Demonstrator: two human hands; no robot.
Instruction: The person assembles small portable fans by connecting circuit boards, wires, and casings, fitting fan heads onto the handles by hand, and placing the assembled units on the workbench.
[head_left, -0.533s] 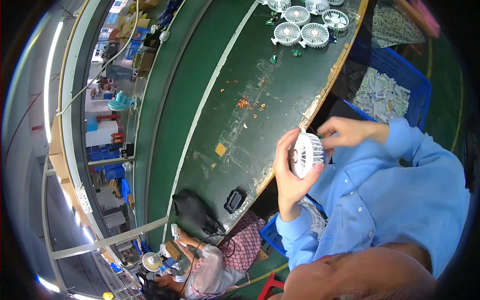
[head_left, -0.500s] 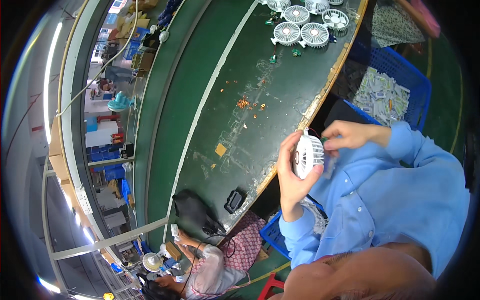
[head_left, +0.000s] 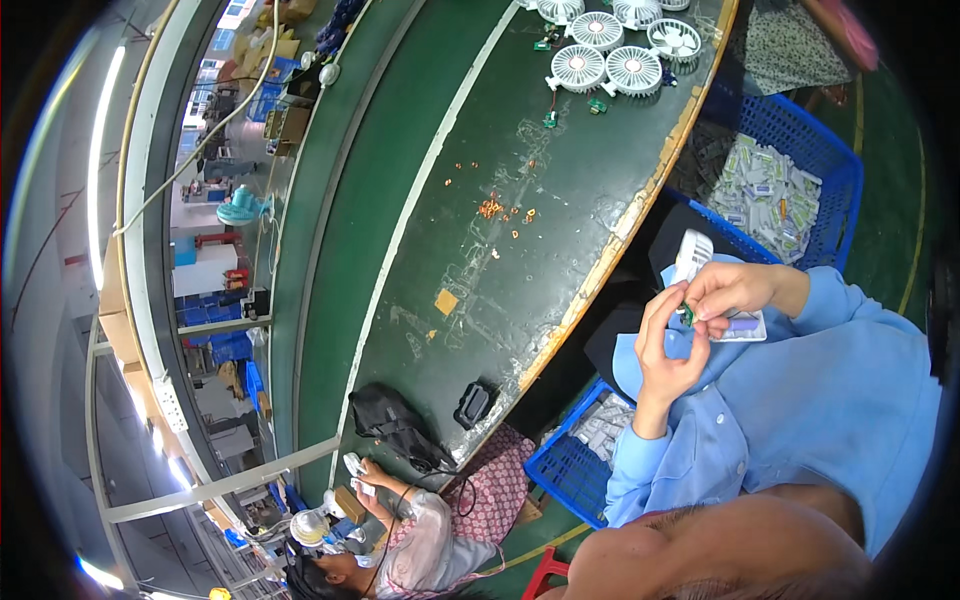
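Observation:
My left hand [head_left: 668, 352] is closed, its fingertips pinching at a small green circuit board [head_left: 686, 313]. My right hand [head_left: 738, 288] is closed too, its fingertips meeting the left ones at the board. Under the right fingers juts a white handle shell [head_left: 752, 331] with a purple cylindrical battery [head_left: 742, 324] in it. Just beyond both hands a white round fan head [head_left: 692, 252] is tilted edge-on, over my lap. My fingers hide its lower part, and which hand supports it cannot be made out.
Several white fan heads [head_left: 578, 68] with green boards stand at the bench's far end. Small copper-coloured bits [head_left: 490, 208] lie on the green bench [head_left: 440, 250]. Blue baskets [head_left: 848, 200] hold white parts. A black bag [head_left: 392, 415] lies near a seated co-worker [head_left: 415, 535].
Both hands have drawn close together, the left moving right, away from the bench edge. The fan head has turned from facing left to edge-on. The purple battery in its shell now shows.

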